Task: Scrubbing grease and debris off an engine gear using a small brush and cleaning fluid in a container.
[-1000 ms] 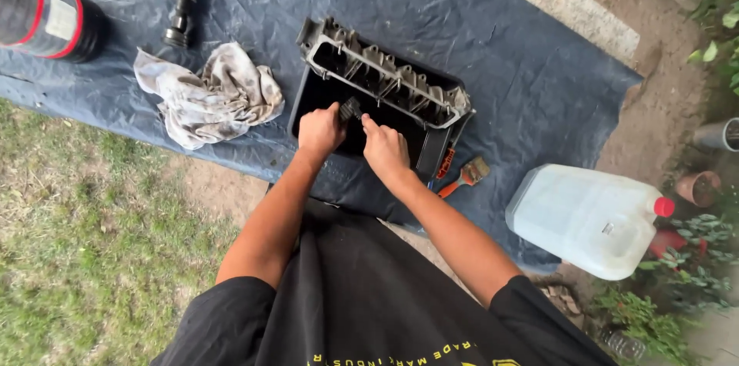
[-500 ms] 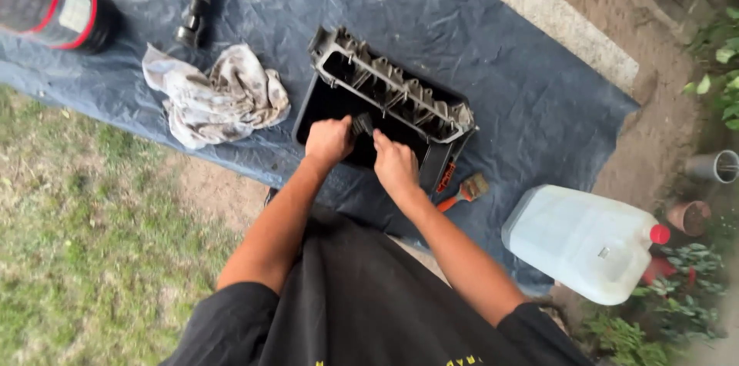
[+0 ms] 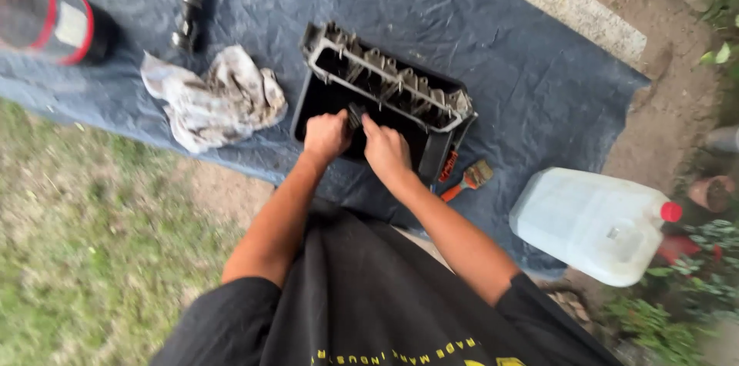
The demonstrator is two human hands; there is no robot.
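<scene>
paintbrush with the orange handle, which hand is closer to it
Right. The right hand sits in the black tray, just left of the paintbrush; the left hand is farther left, beyond it.

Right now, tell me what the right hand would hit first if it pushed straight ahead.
Likely the metal engine part standing in the black tray; the right hand points at it from just short, though depth is unclear.

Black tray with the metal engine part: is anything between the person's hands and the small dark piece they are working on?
Nothing visible. The left hand and right hand are both at the small dark piece, over the black tray, beside the metal engine part. The rag and brush lie apart.
</scene>
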